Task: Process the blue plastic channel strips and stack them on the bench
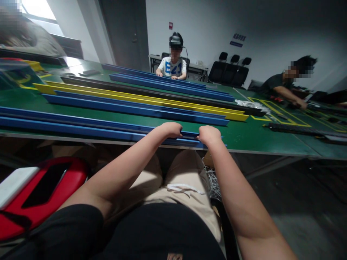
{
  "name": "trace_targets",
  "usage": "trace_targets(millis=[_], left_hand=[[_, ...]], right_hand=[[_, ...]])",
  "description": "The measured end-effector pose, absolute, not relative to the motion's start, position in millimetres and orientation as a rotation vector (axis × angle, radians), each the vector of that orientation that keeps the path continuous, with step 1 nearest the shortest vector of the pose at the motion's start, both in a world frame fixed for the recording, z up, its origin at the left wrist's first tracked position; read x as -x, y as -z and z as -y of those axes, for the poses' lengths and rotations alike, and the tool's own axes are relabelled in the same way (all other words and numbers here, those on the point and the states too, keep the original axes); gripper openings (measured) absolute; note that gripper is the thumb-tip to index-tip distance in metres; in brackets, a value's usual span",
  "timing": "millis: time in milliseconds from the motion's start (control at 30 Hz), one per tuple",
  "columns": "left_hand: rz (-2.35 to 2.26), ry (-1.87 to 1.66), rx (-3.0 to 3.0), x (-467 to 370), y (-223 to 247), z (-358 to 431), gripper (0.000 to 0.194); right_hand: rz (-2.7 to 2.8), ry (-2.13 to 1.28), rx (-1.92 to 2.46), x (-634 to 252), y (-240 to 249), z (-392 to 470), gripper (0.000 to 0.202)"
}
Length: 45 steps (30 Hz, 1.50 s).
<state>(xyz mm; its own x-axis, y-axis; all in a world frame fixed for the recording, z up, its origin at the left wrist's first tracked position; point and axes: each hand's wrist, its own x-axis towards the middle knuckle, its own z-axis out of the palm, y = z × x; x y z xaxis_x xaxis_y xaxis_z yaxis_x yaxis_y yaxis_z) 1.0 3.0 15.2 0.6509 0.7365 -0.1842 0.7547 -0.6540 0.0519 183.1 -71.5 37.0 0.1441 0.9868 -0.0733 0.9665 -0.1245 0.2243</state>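
Left hand (pixel 172 130) and right hand (pixel 210 135) are both curled tight on the blue strip (pixel 81 130) right under them, so that one's midway imo; yellow strip (pixel 235 116) beyond them sits untouched.

Dim overall; light from blown-out window (pixel 40 8) upper left, white glare on green tabletop (pixel 245 137) nearby; floor (pixel 292 216) at lower right deep in shadow; co-worker (pixel 38 38) at left edge blurred; wide-angle stretch toward edges

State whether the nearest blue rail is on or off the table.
On the table, it seems: the blue rail lies along its front edge, left hand and right hand gripping near one end. Slight lift: cannot tell.
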Motion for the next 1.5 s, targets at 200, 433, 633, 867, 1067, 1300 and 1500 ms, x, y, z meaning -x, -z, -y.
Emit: trace_targets(millis=[200, 433, 633, 867, 1067, 1300, 1500], left_hand=[[-1.188, 0.241, -2.762, -29, -17, 2, 0.045], [-1.149, 0.189, -2.787, -48, -15, 8, 0.043], [-1.169, 0.057, -2.823, -39, -7, 11, 0.036], [-1.08, -0.064, -2.912, -28, -7, 20, 0.037], [-1.123, -0.021, -2.889, -4, -9, 18, 0.034], [-1.19, 0.026, -2.893, 48, -8, 6, 0.033], [-1.272, 0.081, -2.83, 81, -7, -7, 0.031]], right_hand=[[-1.923, -0.122, -2.219, -183, -38, 73, 0.039], [-1.92, -0.12, -2.254, -181, -37, 76, 0.038], [-1.9, -0.141, -2.316, -180, -33, 81, 0.034], [-1.897, -0.18, -2.385, -173, -30, 92, 0.029], [-1.96, -0.171, -2.354, -153, -30, 90, 0.029], [-2.063, -0.108, -2.295, -104, -32, 77, 0.027], [-2.138, -0.032, -2.217, -73, -35, 62, 0.029]])
